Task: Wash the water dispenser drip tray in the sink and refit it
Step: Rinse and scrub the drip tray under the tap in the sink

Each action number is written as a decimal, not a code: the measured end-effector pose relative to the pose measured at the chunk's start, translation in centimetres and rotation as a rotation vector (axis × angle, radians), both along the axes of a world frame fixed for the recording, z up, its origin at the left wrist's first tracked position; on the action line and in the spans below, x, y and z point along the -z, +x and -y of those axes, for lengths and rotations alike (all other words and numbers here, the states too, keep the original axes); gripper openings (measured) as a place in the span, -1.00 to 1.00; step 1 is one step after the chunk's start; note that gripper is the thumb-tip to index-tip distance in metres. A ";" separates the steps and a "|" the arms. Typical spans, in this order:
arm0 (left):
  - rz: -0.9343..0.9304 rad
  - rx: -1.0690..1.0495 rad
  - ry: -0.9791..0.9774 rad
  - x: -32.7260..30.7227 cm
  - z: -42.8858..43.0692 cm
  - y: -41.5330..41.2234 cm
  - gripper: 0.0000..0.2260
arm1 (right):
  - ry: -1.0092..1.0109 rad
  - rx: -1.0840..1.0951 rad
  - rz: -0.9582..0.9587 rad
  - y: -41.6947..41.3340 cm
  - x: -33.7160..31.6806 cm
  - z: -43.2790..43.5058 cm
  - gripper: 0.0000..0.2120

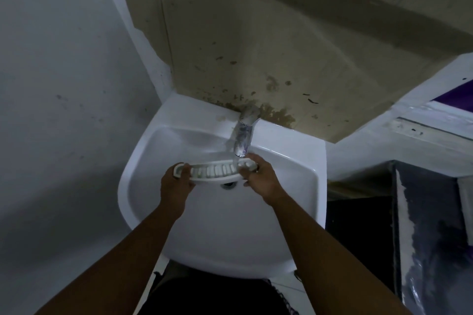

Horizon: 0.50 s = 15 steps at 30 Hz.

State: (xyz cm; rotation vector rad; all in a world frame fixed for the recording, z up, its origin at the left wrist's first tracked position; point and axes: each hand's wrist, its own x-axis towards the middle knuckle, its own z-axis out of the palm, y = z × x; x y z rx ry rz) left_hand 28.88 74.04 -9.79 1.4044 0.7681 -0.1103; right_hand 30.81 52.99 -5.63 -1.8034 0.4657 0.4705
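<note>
A: Rinsing now: the drip tray (217,170) is held level over the sink (286,169), just above the drain (227,185), its right end under the tap (244,133).

B: And the grip?

A: Left hand (176,181) is clamped on the left end, right hand (258,174) pinches the right end. Both are grasping the tray.

B: How should this rinse go?

A: I'd slide it sideways so every slot passes beneath the spout, then tilt it to drain. The plastic looks wet and could slip, so thumbs should stay firm.

B: Any brand or lettering?

A: None readable on tray, tap or basin.
</note>
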 end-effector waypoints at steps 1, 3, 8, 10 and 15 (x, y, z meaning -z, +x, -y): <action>0.006 -0.016 -0.007 0.0 -0.2 -0.1 -0.82 | -0.064 -0.008 0.015 0.3 -0.1 -0.3 -0.70; 0.026 -0.035 -0.011 -0.3 -0.5 -0.1 -0.84 | -0.162 -0.025 0.060 0.7 0.1 -0.8 -0.70; 0.079 -0.062 0.054 -1.4 -1.8 0.0 -0.78 | 0.114 0.006 0.005 1.1 0.1 -0.9 -0.77; 0.107 -0.046 0.070 -1.7 -2.3 0.0 -0.80 | 0.178 -0.087 -0.026 1.2 0.2 -0.4 -0.78; 0.153 0.011 0.105 -2.3 -2.4 -0.1 -0.87 | -0.026 -0.373 0.070 1.2 0.5 0.5 -0.89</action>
